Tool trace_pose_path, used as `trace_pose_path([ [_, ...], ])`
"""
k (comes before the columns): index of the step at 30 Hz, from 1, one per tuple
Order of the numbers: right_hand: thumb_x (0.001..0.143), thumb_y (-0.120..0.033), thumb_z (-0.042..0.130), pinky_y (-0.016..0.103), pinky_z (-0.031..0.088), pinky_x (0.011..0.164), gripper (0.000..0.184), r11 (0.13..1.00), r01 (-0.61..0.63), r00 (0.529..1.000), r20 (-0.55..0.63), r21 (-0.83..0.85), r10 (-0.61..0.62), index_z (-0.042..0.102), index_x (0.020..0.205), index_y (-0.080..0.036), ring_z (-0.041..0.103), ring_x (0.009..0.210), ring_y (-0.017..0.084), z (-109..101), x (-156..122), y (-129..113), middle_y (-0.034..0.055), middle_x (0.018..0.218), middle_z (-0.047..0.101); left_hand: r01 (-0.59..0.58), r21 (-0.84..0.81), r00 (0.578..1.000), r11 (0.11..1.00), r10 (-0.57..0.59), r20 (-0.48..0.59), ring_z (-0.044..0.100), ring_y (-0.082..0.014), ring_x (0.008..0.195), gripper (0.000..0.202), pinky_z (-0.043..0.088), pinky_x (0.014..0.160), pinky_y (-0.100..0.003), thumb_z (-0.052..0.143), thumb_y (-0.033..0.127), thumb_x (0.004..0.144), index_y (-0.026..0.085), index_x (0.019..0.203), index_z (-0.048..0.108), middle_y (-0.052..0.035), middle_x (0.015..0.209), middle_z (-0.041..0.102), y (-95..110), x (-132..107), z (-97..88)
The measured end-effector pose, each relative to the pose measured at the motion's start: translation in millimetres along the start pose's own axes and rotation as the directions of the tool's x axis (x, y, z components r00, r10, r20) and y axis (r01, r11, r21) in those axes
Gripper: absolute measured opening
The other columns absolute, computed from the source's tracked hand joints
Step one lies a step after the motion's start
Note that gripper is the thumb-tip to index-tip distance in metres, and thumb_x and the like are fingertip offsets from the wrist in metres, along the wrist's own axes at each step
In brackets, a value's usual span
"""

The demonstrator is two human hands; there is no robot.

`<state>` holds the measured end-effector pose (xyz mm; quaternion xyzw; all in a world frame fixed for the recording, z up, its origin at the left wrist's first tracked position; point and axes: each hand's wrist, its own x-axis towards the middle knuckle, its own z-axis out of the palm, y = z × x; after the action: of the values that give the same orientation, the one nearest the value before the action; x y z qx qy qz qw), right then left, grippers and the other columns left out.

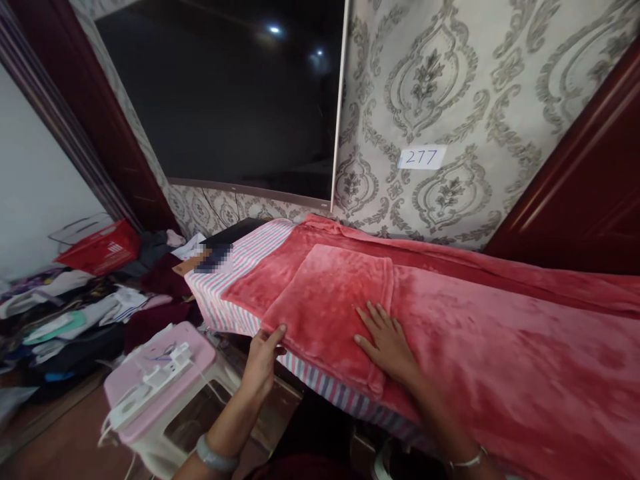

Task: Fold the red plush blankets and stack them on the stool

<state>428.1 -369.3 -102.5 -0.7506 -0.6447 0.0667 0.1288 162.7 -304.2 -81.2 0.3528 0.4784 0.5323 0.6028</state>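
A red plush blanket (500, 347) lies spread over a long table, with one end folded back into a flap (325, 293). My left hand (263, 360) pinches the near left corner of that flap at the table's edge, thumb on top. My right hand (387, 340) rests flat on the flap's near right part, fingers stretched out. Under the blanket shows a pink and white striped cloth (235, 293).
A large dark TV screen (230, 93) hangs on the patterned wall, with a paper label reading 277 (423, 157). A pink stool (160, 380) carrying a white power strip stands at my left. Piled clothes (75, 313) and a red basket (100, 250) lie beyond it.
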Motion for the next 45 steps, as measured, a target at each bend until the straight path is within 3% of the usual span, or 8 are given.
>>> trace_pose_path([
  [6,0.099,-0.034,0.042,0.04,0.044,0.111,0.05,0.98,0.034,0.996,-0.092,0.196,-0.016,0.061,0.142,-0.016,0.058,0.13,0.027,-43.3,52.1,27.5,0.0115,0.14,0.062,-0.084,-0.031,0.996,0.996,0.084,0.022,0.068,-0.018,0.071,0.062,0.053,0.072,-0.029,0.093,0.053,0.048,0.013,0.091,0.073,-0.0059,0.082,0.076,-2.0,1.8,4.3],
  [10,0.097,-0.023,0.042,0.037,0.043,0.111,0.046,0.995,0.011,0.987,-0.161,0.103,0.005,0.063,0.138,-0.017,0.06,0.128,0.025,-71.0,114.2,32.5,0.0099,0.136,0.065,-0.041,-0.028,0.998,0.999,0.043,0.044,0.071,-0.0205,0.074,0.064,0.056,0.075,-0.031,0.094,0.054,0.047,0.014,0.093,0.074,-0.007,0.086,0.078,-3.8,4.2,1.3],
  [20,0.091,-0.028,0.06,0.042,0.047,0.104,0.053,0.992,-0.118,0.992,-0.029,0.036,0.119,0.057,0.143,-0.016,0.06,0.127,0.031,-58.6,217.1,50.2,0.0165,0.139,0.062,0.087,-0.153,0.995,0.984,-0.092,-0.025,0.075,-0.0264,0.079,0.073,0.059,0.062,-0.032,0.094,0.052,0.05,0.018,0.109,0.069,-0.0093,0.098,0.078,-7.6,3.8,1.0],
  [28,0.077,-0.024,0.073,0.026,0.054,0.071,0.009,0.987,-0.041,0.99,0.138,0.156,0.019,0.075,0.083,-0.017,0.072,0.08,0.023,-61.1,236.8,64.5,0.0026,0.081,0.076,0.15,-0.116,0.988,0.982,-0.151,-0.004,0.074,-0.0269,0.068,0.06,0.058,0.06,-0.034,0.093,0.054,0.051,0.015,0.093,0.075,-0.011,0.084,0.078,-14.2,6.9,4.0],
  [33,0.081,-0.021,0.066,0.031,0.052,0.084,0.014,0.988,-0.028,0.999,0.036,0.149,0.023,0.071,0.092,-0.014,0.069,0.097,0.026,-56.7,231.0,59.6,0.0106,0.102,0.075,0.03,-0.078,0.999,0.996,-0.031,-0.014,0.073,-0.0275,0.073,0.06,0.06,0.071,-0.038,0.094,0.053,0.046,0.017,0.092,0.078,-0.007,0.078,0.077,-13.3,7.6,7.3],
  [37,0.085,-0.026,0.06,0.034,0.049,0.087,0.021,0.993,-0.03,0.98,-0.19,0.117,0.052,0.065,0.101,-0.015,0.067,0.101,0.028,-61.2,217.8,64.8,0.0141,0.106,0.072,-0.068,-0.035,0.997,0.997,0.069,0.027,0.073,-0.0284,0.083,0.053,0.059,0.083,-0.04,0.091,0.053,0.051,0.019,0.089,0.078,-0.0057,0.085,0.078,-6.2,4.3,9.9],
  [41,0.083,-0.03,0.061,0.032,0.047,0.074,0.012,0.994,0.0,0.928,-0.371,0.107,0.04,0.059,0.091,-0.02,0.064,0.082,0.024,-100.3,209.9,67.7,0.0061,0.085,0.069,-0.155,-0.006,0.988,0.988,0.155,0.026,0.071,-0.0295,0.094,0.052,0.058,0.089,-0.038,0.088,0.052,0.057,0.019,0.095,0.078,-0.0064,0.094,0.078,5.5,-2.0,13.4],
  [45,0.083,-0.031,0.063,0.031,0.044,0.068,0.012,0.993,0.019,0.898,-0.438,0.115,0.033,0.056,0.083,-0.021,0.059,0.072,0.021,-164.2,227.0,44.9,0.0031,0.076,0.064,-0.193,-0.064,0.981,0.979,0.192,-0.022,0.071,-0.0317,0.1,0.051,0.058,0.091,-0.04,0.088,0.049,0.057,0.018,0.097,0.077,-0.0071,0.097,0.078,46.0,3.2,11.4],
])
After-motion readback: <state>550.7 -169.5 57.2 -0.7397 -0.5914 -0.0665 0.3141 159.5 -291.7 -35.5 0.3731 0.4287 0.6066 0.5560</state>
